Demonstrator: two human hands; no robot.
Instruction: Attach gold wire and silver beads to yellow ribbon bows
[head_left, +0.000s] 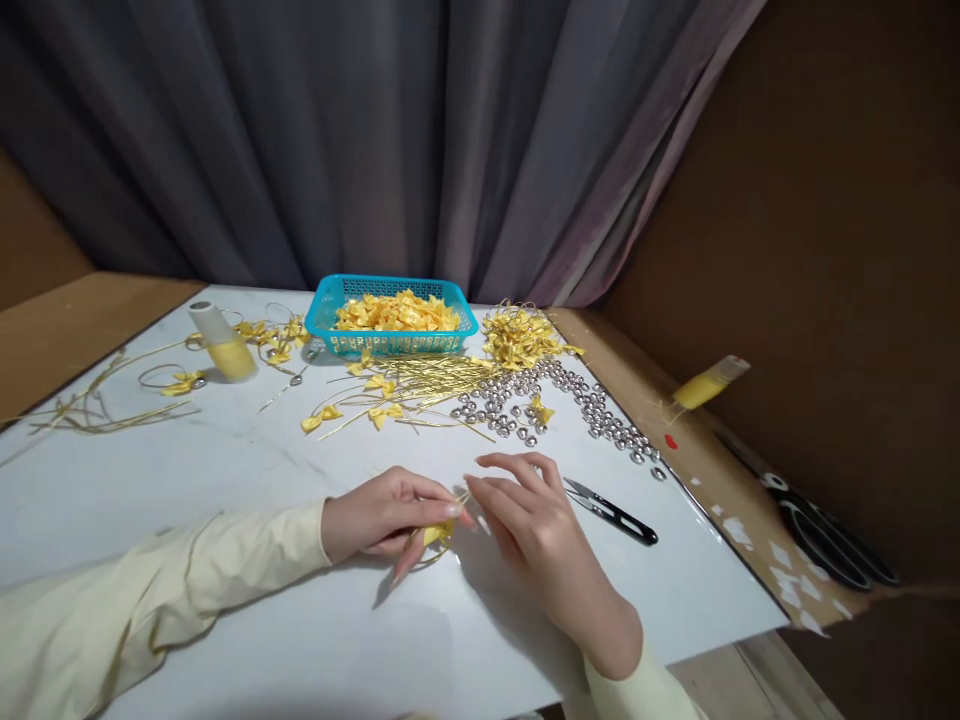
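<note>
My left hand (401, 512) pinches a yellow ribbon bow (437, 534) between thumb and fingers, low over the white board. A thin gold cord (435, 558) loops below the bow, and its short ends (463, 496) stick up past my left thumb. Close by on the right, my right hand (534, 520) has its index fingertip at those cord ends; it seems to pinch them, though its thumb is mostly hidden. The other fingers of that hand are raised and bent. Black thread snips (613, 514) lie just right of my right hand.
A blue basket (390, 345) of yellow bows stands at the back. Nearby are gold cords (435, 378), a heap of corded bows (521, 338), silver beads (510, 400) and a glue bottle (225, 343). Another bottle (710, 382) and large scissors (817, 530) lie at the right.
</note>
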